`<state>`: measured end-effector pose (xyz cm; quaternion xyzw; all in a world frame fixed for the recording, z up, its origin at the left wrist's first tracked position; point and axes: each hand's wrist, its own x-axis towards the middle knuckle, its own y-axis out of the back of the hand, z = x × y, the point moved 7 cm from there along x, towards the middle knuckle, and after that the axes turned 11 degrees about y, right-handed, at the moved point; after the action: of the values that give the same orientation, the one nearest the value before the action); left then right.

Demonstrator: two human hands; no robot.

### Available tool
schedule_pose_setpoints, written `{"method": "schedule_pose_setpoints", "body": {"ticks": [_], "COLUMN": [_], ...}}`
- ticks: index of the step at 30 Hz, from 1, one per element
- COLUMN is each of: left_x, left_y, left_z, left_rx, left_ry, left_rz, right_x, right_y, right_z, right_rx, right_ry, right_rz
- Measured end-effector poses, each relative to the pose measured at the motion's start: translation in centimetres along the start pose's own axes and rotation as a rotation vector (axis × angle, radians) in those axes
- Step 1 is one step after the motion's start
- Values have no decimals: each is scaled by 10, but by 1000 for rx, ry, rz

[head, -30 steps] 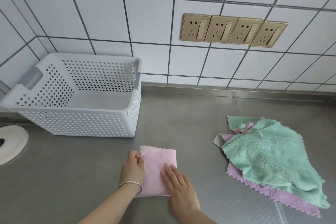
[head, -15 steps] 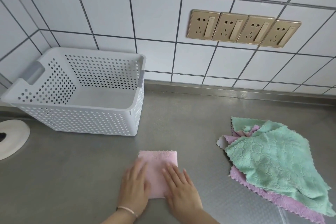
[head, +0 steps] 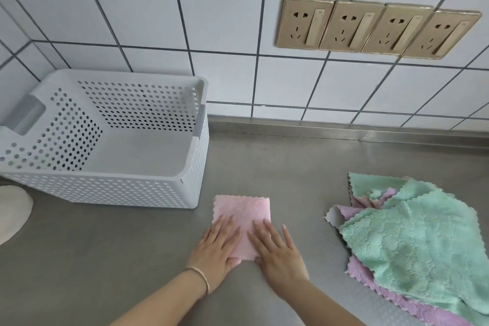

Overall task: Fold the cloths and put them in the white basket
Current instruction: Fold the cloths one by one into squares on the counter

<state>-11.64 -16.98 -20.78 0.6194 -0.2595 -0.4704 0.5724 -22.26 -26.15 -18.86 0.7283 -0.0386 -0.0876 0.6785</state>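
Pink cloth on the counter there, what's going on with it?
A person is pressing a folded pink cloth flat on the steel counter with both hands, left hand and right hand. The white basket beside it holds nothing yet, and a loose pile of green and purple cloths waits to the right.

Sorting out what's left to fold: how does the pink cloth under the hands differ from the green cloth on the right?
The pink cloth is folded into a small flat rectangle; the green cloth lies spread and rumpled. Both hands press the pink one; nothing touches the green, which lies on a purple cloth. Both have scalloped edges.
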Motion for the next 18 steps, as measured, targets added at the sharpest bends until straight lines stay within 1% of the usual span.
{"method": "schedule_pose_setpoints", "body": {"ticks": [3, 6, 8, 9, 11, 13, 18], "left_x": [40, 75, 94, 101, 115, 127, 145], "left_y": [12, 31, 43, 48, 57, 58, 61], "left_z": [-8, -13, -9, -10, -12, -15, -21], "left_rx": [56, 44, 28, -18, -55, -66, -81], "left_ry": [10, 69, 43, 72, 120, 151, 133], "left_rz": [10, 26, 59, -11, -45, -46, -34], "right_x": [28, 57, 75, 83, 93, 104, 117], "right_y": [-1, 4, 12, 14, 17, 19, 8], "right_z": [26, 49, 61, 63, 71, 80, 90], "right_rx": [23, 81, 31, -6, 56, 46, 76], "right_ry": [15, -27, -38, 0, -2, -6, -22], "right_rz": [-44, -107, -158, -171, -263, -285, -293]}}
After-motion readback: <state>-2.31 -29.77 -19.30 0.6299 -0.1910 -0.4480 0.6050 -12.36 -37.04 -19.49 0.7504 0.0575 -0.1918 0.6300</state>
